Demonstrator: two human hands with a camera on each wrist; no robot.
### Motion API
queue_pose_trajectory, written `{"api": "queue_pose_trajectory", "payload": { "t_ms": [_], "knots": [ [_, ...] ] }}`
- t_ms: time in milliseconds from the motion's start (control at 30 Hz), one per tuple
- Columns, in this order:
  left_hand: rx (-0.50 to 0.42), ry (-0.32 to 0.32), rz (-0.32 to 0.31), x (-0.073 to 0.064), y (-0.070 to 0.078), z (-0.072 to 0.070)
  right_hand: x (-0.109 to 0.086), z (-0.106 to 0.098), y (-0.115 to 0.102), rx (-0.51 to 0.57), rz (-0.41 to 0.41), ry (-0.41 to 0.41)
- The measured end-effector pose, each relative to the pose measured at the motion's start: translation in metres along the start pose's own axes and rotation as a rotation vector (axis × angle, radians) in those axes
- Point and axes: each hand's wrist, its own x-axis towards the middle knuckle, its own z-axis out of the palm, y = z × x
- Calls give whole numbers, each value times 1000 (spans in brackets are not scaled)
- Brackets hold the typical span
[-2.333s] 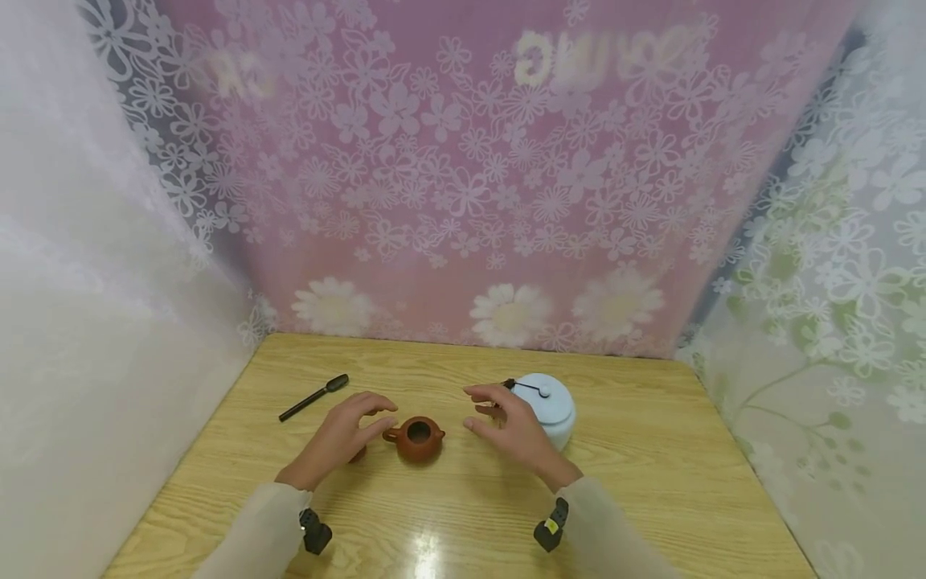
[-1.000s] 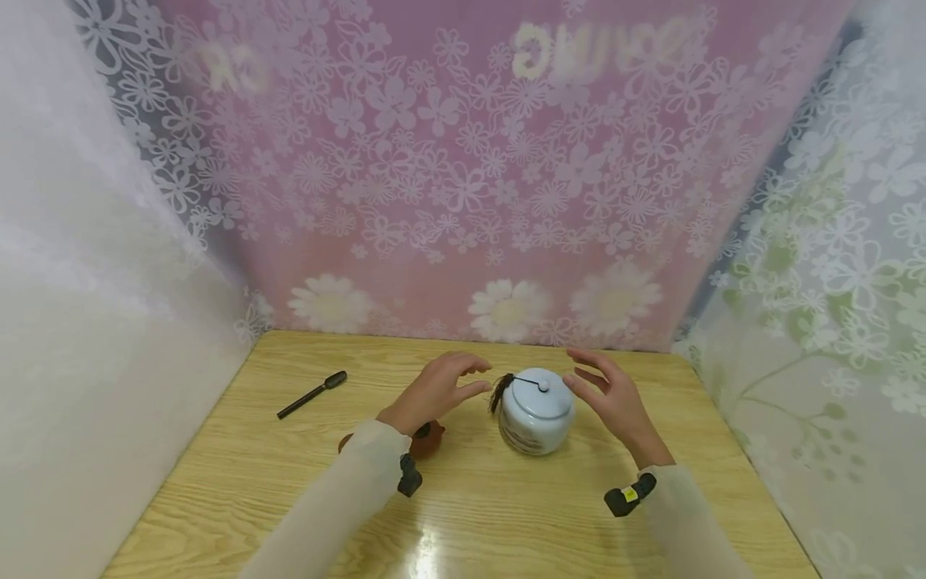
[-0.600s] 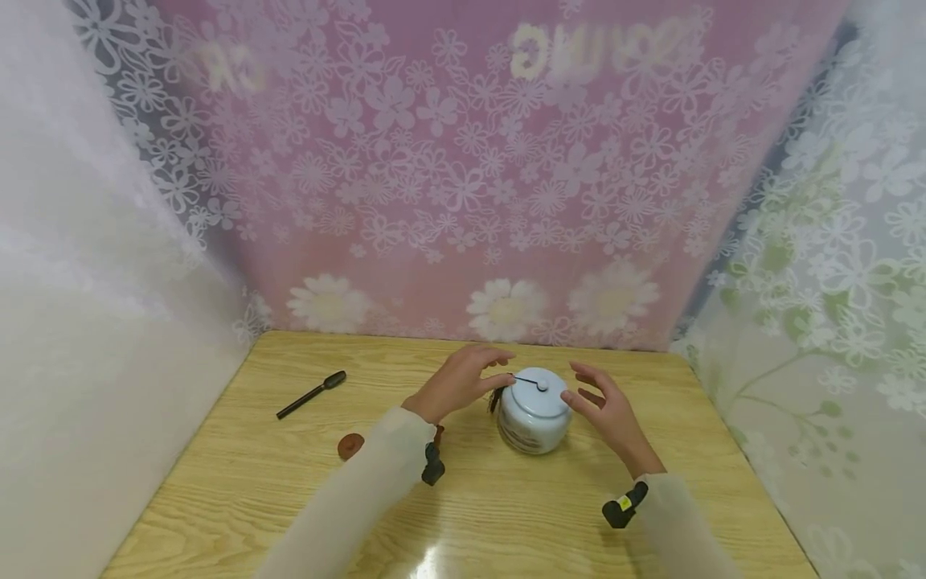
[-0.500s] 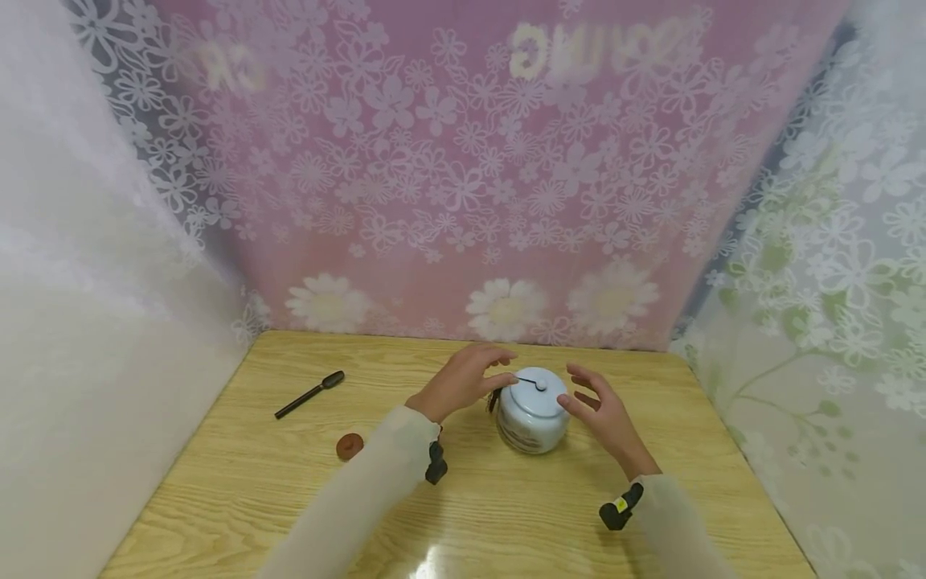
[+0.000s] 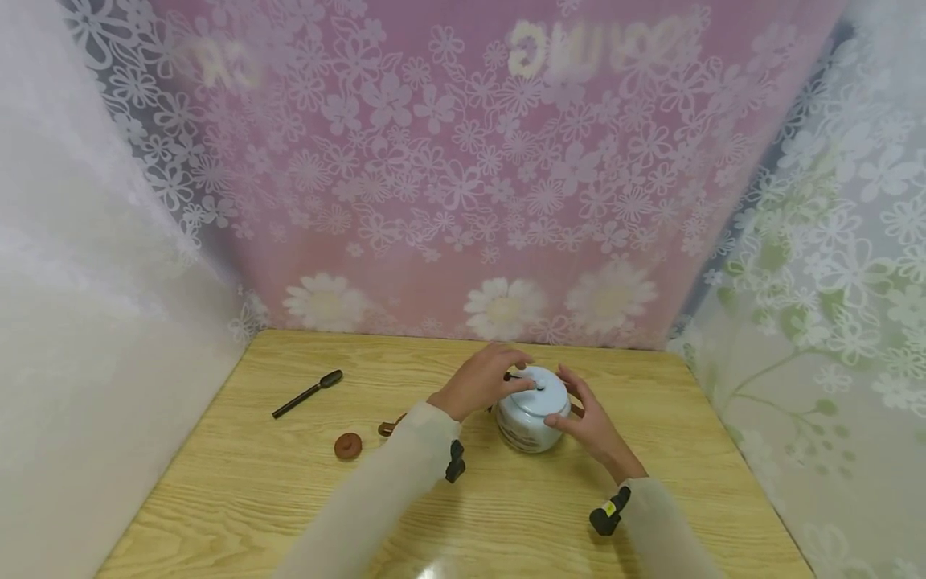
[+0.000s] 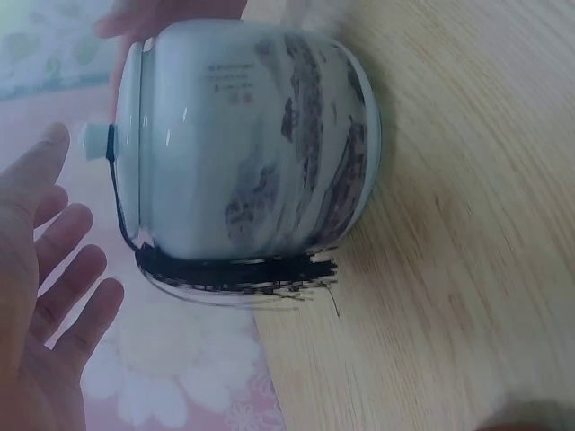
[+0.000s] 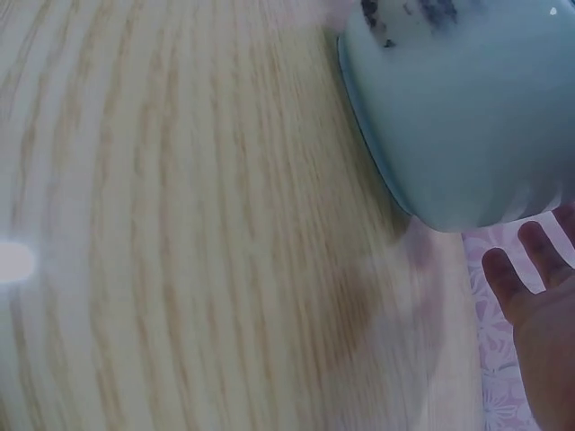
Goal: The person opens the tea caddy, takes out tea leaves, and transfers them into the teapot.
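Two bare hands at one pale blue jar (image 5: 522,433), upright on the wood-grain table (image 5: 239,498), right of centre. Left hand (image 5: 481,383) over the jar's lid (image 5: 551,396) from the left, fingers relaxed, grasping nothing; in the left wrist view, a narrow gap between outstretched thumb tip and round knob (image 6: 95,142). Right hand (image 5: 595,425) at the jar's right side, thumb toward the front, fingers toward the back in a loose, unclenched curve; contact with the jar's wall impossible to tell for certain. From the knob, a black cord (image 6: 114,184), over the lid's edge to a dark tassel (image 6: 225,271) against the side. On the wall, dark painted patterning and tiny writing. Farther left, a small round brown lid (image 5: 348,446), flat on the table, near a brown handle (image 5: 386,429), the remainder behind the left sleeve (image 5: 376,498). Toward the far left, a slim black scoop (image 5: 307,394), lying at a slant. Behind everything, pink flower-patterned cloth (image 5: 470,201).
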Motion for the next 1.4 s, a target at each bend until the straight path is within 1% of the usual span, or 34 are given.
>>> {"api": "queue_pose_trajectory", "payload": {
  "t_ms": [100, 267, 333, 467, 567, 733, 867, 1033, 1133, 1200, 1400],
  "knots": [
    [14, -5, -5, 2, 5, 2, 1, 2, 1, 2, 23, -16],
    [57, 0, -18, 5, 7, 12, 2, 7, 0, 22, 73, -39],
    [74, 10, -22, 6, 6, 17, 2, 9, 1, 16, 82, -34],
    [68, 25, -21, 8, 6, 26, 4, 13, 2, -2, 79, -18],
    [57, 47, -23, 8, 7, 31, 4, 15, 2, -3, 71, -12],
    [66, 100, -36, 10, 8, 38, 5, 16, 3, 2, 72, -16],
    [87, 139, -39, 12, 8, 46, 5, 18, 5, 27, 80, -20],
    [106, 187, -40, 17, 11, 57, 5, 18, 7, 65, 65, -30],
    [114, 214, -54, 19, 11, 63, 5, 18, 8, 79, 54, -32],
    [94, 229, -65, 19, 11, 66, 5, 18, 8, 86, 49, -31],
    [-23, 290, -95, 21, 10, 75, 6, 19, 10, 99, 33, -23]
  ]
}}
